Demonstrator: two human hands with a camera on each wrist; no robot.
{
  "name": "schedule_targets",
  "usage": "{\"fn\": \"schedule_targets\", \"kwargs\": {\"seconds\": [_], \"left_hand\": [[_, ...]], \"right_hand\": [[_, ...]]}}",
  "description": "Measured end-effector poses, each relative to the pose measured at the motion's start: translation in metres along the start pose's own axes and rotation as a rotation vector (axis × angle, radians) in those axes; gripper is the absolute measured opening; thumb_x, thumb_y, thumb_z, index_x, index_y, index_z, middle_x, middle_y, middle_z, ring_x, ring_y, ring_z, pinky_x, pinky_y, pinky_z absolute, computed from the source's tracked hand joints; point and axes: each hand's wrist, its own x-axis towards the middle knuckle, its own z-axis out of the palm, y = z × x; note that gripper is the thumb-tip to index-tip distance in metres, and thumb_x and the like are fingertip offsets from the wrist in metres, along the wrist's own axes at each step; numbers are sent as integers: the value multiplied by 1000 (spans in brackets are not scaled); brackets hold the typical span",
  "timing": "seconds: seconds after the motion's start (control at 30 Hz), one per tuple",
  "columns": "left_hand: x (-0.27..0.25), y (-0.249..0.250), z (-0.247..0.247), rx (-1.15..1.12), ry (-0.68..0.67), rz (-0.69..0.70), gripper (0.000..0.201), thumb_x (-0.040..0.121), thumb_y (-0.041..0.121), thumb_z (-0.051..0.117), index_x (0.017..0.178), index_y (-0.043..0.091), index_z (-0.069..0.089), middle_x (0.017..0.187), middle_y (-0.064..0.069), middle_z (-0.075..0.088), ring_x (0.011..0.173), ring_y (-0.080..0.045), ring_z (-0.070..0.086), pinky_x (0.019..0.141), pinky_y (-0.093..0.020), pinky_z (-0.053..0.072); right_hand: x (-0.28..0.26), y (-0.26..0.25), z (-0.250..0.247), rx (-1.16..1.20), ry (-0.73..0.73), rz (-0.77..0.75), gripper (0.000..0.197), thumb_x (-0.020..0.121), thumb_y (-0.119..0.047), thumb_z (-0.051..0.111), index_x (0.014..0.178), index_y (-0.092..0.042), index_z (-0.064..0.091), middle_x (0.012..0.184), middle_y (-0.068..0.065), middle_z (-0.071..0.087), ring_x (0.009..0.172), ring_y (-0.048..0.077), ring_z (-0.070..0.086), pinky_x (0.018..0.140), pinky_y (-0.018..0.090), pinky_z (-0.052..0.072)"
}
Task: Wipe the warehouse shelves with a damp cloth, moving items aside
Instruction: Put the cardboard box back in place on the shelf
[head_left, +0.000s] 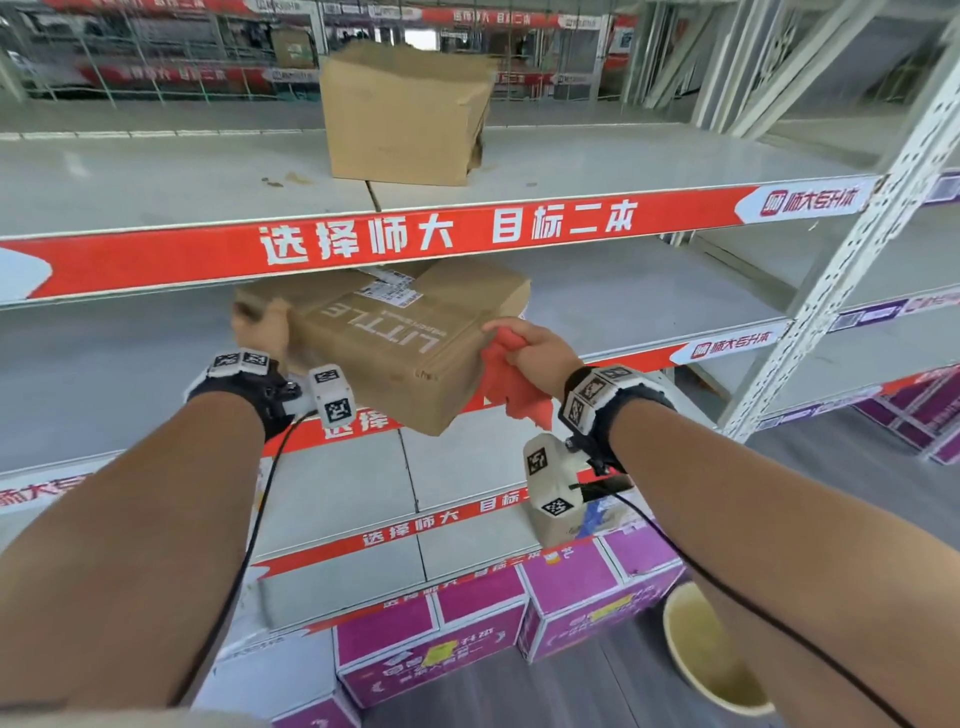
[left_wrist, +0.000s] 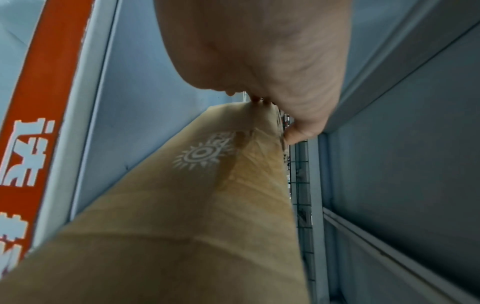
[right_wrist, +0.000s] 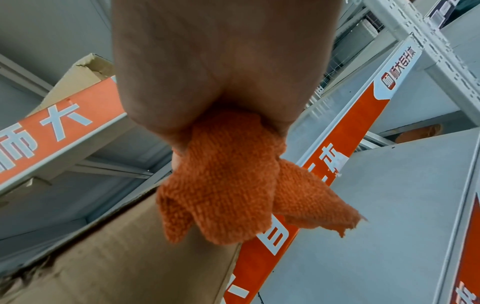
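Observation:
A brown cardboard box (head_left: 405, 353) printed "LITTLE" is held tilted at the front of the middle shelf (head_left: 649, 291), its near corner sticking out past the red edge strip. My left hand (head_left: 260, 332) grips the box's left end; in the left wrist view the palm (left_wrist: 259, 61) lies against the box (left_wrist: 182, 226) with the fingers curled over its far edge. My right hand (head_left: 535, 348) clutches an orange cloth (head_left: 511, 384) and presses against the box's right side. The right wrist view shows the cloth (right_wrist: 228, 181) bunched in the fist (right_wrist: 207, 72), hanging beside the box (right_wrist: 116, 257).
A second, dented cardboard box (head_left: 405, 114) stands on the upper shelf (head_left: 156, 176), with small debris beside it. A perforated white upright (head_left: 857, 249) rises at the right. Purple cartons (head_left: 467, 623) line the floor under the shelves, and a yellowish bucket (head_left: 711, 649) stands at lower right.

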Motion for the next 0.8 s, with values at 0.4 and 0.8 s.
{"fn": "schedule_targets", "kwargs": {"seconds": [0.4,0.8], "left_hand": [[-41,5,8,315,34,247,67,85,44,49,145,19,32,155,-8,13,138,-28,33,115,-40,28],[-100,-9,8,982,-2,509,62,99,50,9,151,19,15,155,-24,10,146,-34,-4,119,-48,-2]], "right_hand": [[-5,-13,3,-216,-56,134,54,94,-14,36,137,-48,38,137,6,52,121,27,54,100,35,46],[-27,-21,15,-447,40,162,28,91,-34,46,99,-13,63,98,4,66,87,21,57,72,23,42]]}}
